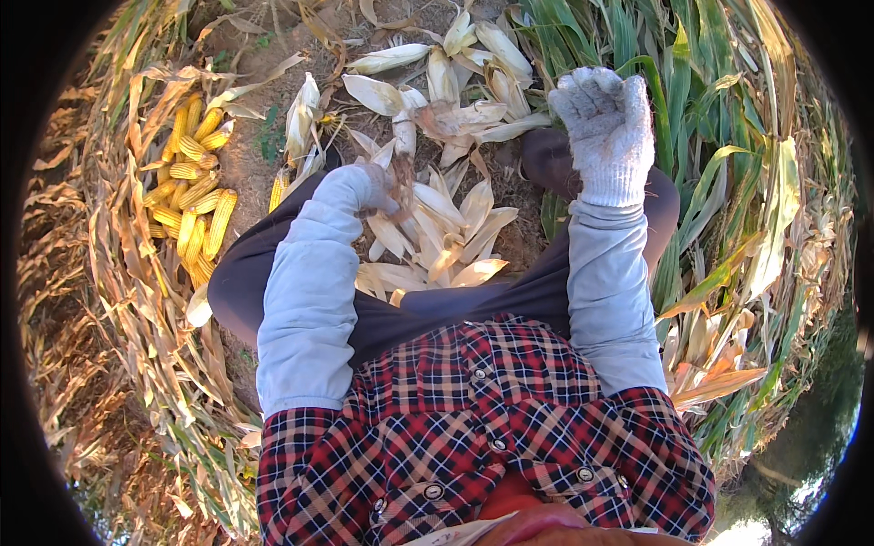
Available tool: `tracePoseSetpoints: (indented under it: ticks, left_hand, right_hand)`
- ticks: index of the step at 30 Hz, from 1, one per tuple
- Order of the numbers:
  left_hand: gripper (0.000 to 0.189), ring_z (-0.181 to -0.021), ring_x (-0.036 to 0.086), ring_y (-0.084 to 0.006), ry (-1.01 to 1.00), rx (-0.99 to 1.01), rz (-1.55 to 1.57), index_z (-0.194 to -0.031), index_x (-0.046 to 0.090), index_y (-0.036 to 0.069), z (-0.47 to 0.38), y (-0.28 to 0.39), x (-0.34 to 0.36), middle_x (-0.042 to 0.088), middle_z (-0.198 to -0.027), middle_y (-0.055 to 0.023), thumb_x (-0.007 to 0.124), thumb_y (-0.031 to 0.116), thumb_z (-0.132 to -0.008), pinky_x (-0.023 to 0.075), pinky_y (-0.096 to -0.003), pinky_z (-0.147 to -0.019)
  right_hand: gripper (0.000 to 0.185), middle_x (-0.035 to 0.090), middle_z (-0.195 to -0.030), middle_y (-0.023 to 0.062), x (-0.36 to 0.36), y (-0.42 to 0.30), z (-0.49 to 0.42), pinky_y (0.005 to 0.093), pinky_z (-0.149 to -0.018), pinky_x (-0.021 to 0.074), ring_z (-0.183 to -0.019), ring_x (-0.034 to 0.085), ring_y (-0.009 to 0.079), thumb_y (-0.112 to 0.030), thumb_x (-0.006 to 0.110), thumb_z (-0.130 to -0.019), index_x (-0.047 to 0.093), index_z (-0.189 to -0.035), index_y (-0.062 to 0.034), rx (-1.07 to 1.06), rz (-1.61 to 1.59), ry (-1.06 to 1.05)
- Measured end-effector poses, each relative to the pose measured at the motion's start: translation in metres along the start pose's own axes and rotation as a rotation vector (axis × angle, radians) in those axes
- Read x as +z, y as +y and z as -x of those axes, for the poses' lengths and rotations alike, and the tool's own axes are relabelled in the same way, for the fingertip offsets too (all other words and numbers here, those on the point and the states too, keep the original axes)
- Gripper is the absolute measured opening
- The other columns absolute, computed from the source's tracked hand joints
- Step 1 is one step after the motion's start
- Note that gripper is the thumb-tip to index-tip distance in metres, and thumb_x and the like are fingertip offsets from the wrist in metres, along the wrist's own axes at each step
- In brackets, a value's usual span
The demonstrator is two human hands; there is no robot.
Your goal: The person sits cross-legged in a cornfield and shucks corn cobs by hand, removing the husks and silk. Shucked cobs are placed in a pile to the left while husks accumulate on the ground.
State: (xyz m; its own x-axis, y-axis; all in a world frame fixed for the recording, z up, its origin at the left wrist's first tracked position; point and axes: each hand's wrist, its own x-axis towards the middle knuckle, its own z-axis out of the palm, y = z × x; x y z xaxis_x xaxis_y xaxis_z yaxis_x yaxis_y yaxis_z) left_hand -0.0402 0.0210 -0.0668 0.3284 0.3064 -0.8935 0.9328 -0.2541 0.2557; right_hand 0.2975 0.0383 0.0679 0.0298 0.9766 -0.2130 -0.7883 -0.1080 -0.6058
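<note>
My left hand is blurred, low between my knees, its fingers at a tuft of brown corn silk. A pale corn husk reaches up from that silk; whether my fingers grip it is unclear. Off to the right, my right hand is raised in a whitish knitted glove, palm showing, fingers slightly curled, nothing visible in it. Stripped pale husks lie between my legs, just right of my left hand. Several ears of corn in dry husks are heaped on the soil ahead.
On the left, a pile of bare yellow corn cobs rests among dry stalks. One husked ear stands beside my left knee, with a yellow cob below it. Green and drying corn leaves crowd the right side, close to my right arm.
</note>
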Motion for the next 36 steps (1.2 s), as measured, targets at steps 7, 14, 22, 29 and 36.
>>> tracePoseSetpoints:
  ticks: [7, 14, 22, 29, 36]
  left_hand:
    - [0.037, -0.113, 0.065, -0.0333, 0.567, -0.366, 0.428, -0.117, 0.072, 0.017, -0.045, -0.020, -0.006, 0.069, -0.121, -0.0154, 0.061, 0.040, -0.090, 0.0499, -0.0423, -0.099]
    - [0.041, -0.120, 0.061, -0.0351, 0.464, -0.386, 0.489, -0.123, 0.066, 0.013, -0.129, -0.036, 0.028, 0.064, -0.128, -0.0176, 0.055, 0.040, -0.094, 0.0486, -0.0449, -0.102]
    - [0.063, -0.125, 0.059, -0.0373, 0.448, -0.584, 0.571, -0.133, 0.054, 0.003, -0.199, -0.012, 0.033, 0.060, -0.134, -0.0238, 0.064, 0.047, -0.090, 0.0467, -0.0454, -0.104]
    - [0.076, -0.122, 0.060, -0.0386, 0.473, -0.654, 0.680, -0.136, 0.043, -0.003, -0.226, -0.017, 0.037, 0.061, -0.132, -0.0231, 0.072, 0.046, -0.085, 0.0485, -0.0452, -0.102]
    - [0.064, -0.124, 0.058, -0.0383, 0.476, -0.570, 0.671, -0.133, 0.048, 0.002, -0.257, -0.043, 0.050, 0.059, -0.135, -0.0222, 0.071, 0.041, -0.086, 0.0471, -0.0453, -0.104]
  right_hand:
    - [0.040, 0.065, -0.108, 0.0197, -0.003, -0.015, 0.010, 0.0526, -0.092, 0.0535, -0.103, 0.063, 0.0382, -0.038, 0.055, -0.101, 0.063, -0.104, 0.0007, -0.036, 0.031, -0.001]
    - [0.034, 0.063, -0.101, 0.0141, -0.004, -0.016, 0.012, 0.0514, -0.087, 0.0539, -0.095, 0.062, 0.0336, -0.035, 0.057, -0.101, 0.062, -0.104, -0.0018, -0.012, -0.039, 0.048]
    - [0.039, 0.062, -0.103, 0.0145, 0.010, -0.021, 0.014, 0.0493, -0.085, 0.0459, -0.095, 0.057, 0.0322, -0.039, 0.053, -0.103, 0.065, -0.107, -0.0021, 0.020, 0.130, -0.072]
    - [0.038, 0.058, -0.094, 0.0143, 0.020, -0.015, 0.015, 0.0465, -0.077, 0.0447, -0.084, 0.055, 0.0308, -0.039, 0.050, -0.104, 0.058, -0.100, -0.0030, -0.023, 0.220, 0.109]
    - [0.038, 0.058, -0.099, 0.0142, 0.017, -0.015, 0.016, 0.0481, -0.081, 0.0441, -0.088, 0.056, 0.0315, -0.039, 0.051, -0.104, 0.060, -0.106, -0.0021, -0.006, 0.212, 0.044]
